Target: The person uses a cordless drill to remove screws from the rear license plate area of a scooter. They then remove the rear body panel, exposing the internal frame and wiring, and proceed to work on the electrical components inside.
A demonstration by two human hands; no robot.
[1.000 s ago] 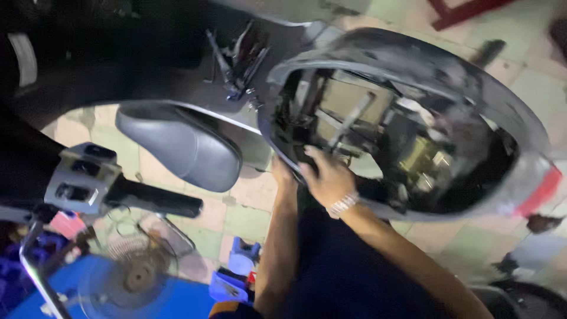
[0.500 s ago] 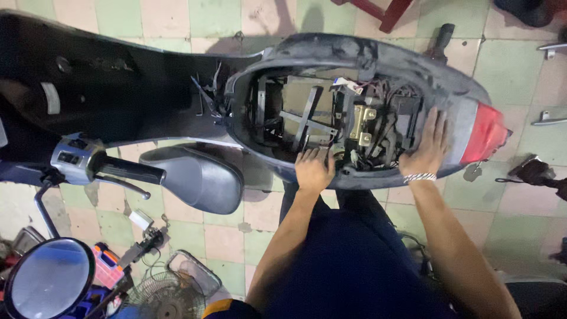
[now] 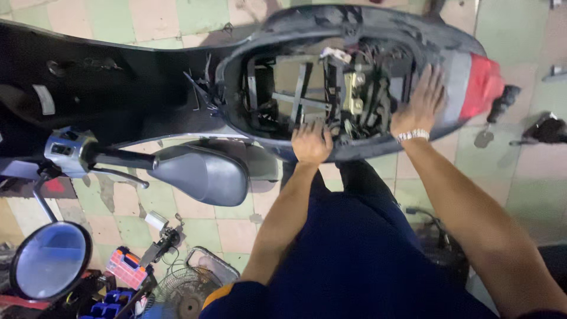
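Note:
A dark scooter body lies below me with its seat off, showing the open rear compartment full of frame bars and wiring. My left hand grips the near rim of that opening with the fingers curled over the edge. My right hand, a pale band on its wrist, lies flat with spread fingers on the rear shell beside the red tail light.
The removed black seat rests on the tiled floor at my left. A handlebar grip and round mirror are at lower left. A small fan, plastic parts boxes and loose tools lie around.
The view has swung from the scooter's side to above its rear. My right hand moved from inside the compartment out onto the rear shell; my left hand came onto the near rim.

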